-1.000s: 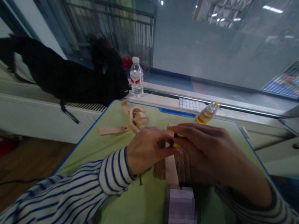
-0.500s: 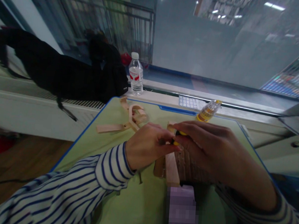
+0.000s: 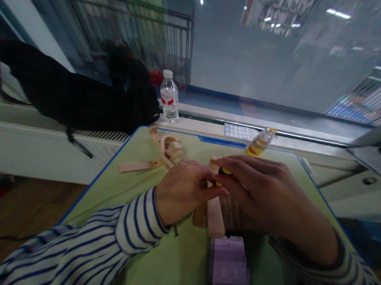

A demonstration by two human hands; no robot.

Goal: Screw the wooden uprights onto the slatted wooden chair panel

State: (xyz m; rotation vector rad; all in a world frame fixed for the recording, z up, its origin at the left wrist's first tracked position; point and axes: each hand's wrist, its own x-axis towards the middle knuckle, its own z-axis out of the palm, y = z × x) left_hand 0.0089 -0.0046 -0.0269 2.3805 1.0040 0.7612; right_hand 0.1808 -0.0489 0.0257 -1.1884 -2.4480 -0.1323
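Over the wooden strip (image 3: 216, 219) my right hand (image 3: 255, 185) is closed on a black-and-yellow handle (image 3: 226, 172), which looks like a screwdriver's; its tip is hidden. My left hand (image 3: 184, 183) meets it from the left, thumb and forefinger pinched where the yellow end shows. Under my hands lies a brown, ridged block or board (image 3: 234, 212), partly covered by my right hand. A small screw (image 3: 176, 230) lies on the table beside my left wrist. Farther back left is an assembly of pale wooden pieces (image 3: 166, 151) with a loop and arms.
The pale green table (image 3: 157, 265) has a blue rim. At its back edge leans a small clear bottle with a yellow cap (image 3: 260, 142). A water bottle (image 3: 169, 98) and a black bag (image 3: 83, 97) rest on the sill. A purple, pixelated object (image 3: 230, 265) is at the front.
The whole view has shifted slightly, so everything sits a little farther left and lower. Both hands stay at the black-and-yellow handle, with a slight shift of the fingers around it.
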